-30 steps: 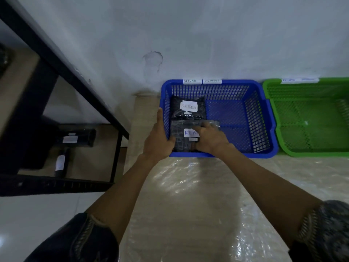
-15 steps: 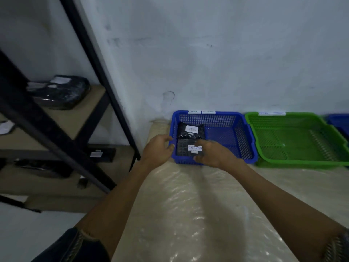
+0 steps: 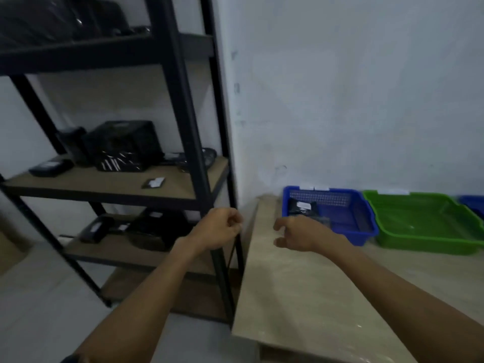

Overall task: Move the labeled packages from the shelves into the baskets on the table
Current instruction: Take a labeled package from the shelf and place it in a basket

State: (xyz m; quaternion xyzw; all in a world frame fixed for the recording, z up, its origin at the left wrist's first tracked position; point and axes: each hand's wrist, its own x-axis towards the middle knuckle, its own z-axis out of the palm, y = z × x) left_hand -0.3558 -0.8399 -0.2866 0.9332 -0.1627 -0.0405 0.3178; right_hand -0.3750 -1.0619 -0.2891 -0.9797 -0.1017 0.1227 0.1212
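A blue basket (image 3: pixel 366 218) stands on the table against the wall, with two black labeled packages (image 3: pixel 302 208) lying in its left half. My right hand (image 3: pixel 298 233) hovers just left of and in front of the basket, fingers apart, holding nothing. Over the gap between table and shelves, my left hand (image 3: pixel 218 227) has its fingers curled in and is empty. On the black shelf unit (image 3: pixel 183 106), several black packages (image 3: pixel 123 145) sit on the middle board, one small flat package (image 3: pixel 154 182) lies near its front edge, and more packages (image 3: pixel 146 229) rest on the lower board.
A green basket (image 3: pixel 424 224) stands right of the blue one, and another blue basket (image 3: pixel 474 205) shows at the right edge. The table (image 3: pixel 301 297) is covered in clear plastic. Its left edge runs close to the shelf's front post. Dark packages (image 3: pixel 60 17) fill the top shelf.
Both hands have let go of the package in the blue basket and pulled back left. The view has swung up and left toward the shelves.
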